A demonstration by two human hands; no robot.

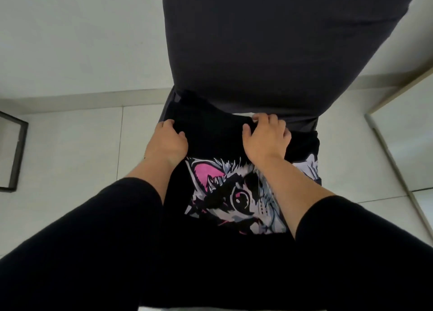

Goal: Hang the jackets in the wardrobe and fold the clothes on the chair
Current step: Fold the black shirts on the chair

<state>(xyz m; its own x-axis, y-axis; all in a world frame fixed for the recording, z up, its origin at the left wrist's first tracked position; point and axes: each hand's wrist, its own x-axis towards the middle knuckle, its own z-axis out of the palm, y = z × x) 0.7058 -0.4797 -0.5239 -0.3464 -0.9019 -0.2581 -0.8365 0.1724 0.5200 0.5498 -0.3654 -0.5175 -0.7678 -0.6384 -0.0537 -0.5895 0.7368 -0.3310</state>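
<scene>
Head view looks down at a black shirt [210, 132] with a cat print [234, 198], spread on the chair [269, 41] seat in front of the dark backrest. Both hands work its far edge. The left hand [167, 138] has its fingers curled into the cloth at the shirt's left far corner, gripping a bunch of it. The right hand [266, 135] lies on the far edge nearer the middle, fingers bent over a raised fold and thumb tucked against it; it appears to pinch that fold, though the fingertips are partly hidden.

The shirt looks like thin jersey: light, limp, no stiffness, so it should sag and crease wherever it is unsupported. My judgement is that the best hold is at two points along one edge, shoulders or hem, kept taut between the hands so the fold line stays straight.

The print lies between the forearms, nearer the body than both hands; more black cloth bunches just right of the right hand.
</scene>
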